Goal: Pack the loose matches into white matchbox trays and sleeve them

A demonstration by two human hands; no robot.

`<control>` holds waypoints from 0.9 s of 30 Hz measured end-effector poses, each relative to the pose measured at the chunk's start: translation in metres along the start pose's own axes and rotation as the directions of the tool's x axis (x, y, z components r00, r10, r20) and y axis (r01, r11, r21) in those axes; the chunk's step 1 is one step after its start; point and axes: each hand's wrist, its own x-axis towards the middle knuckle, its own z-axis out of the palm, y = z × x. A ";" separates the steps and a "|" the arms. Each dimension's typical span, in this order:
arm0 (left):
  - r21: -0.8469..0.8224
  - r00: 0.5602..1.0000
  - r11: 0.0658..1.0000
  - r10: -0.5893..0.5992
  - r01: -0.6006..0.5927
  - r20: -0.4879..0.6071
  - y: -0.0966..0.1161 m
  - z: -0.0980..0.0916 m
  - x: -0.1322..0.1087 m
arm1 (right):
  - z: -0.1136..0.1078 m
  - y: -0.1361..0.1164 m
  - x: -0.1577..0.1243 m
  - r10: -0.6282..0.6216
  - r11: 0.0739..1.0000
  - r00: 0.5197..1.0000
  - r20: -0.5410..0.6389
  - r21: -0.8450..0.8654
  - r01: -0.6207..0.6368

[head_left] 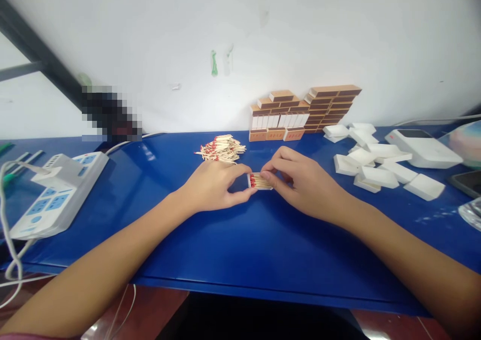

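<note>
A small white matchbox tray (266, 188) holds several red-tipped matches (257, 181), heads toward the left. My left hand (214, 187) grips the tray's left end between thumb and forefinger. From the other side, my right hand (296, 179) has its thumb and fingers pinched at the right end of the matches; whether it holds a match there is hidden. Just beyond my left hand lies a loose pile of matches (223, 148) on the blue table (225, 244).
Stacked brown matchboxes (332, 107) stand against the wall. White trays (379, 172) lie scattered at the right, near a white device (424, 148). A power strip (56, 199) with cables sits at the left. The table's front edge (240, 295) runs close to me.
</note>
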 end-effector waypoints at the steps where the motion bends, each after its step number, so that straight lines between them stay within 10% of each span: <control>1: -0.001 1.000 1.000 -0.003 0.003 0.002 0.000 0.000 0.000 | 0.000 0.000 0.000 0.002 1.000 1.000 0.008 -0.006 -0.002; 27: 0.011 0.965 0.994 -0.109 0.109 0.237 0.003 -0.004 0.003 | 0.001 0.004 0.000 -0.007 0.995 0.993 -0.116 -0.099 -0.005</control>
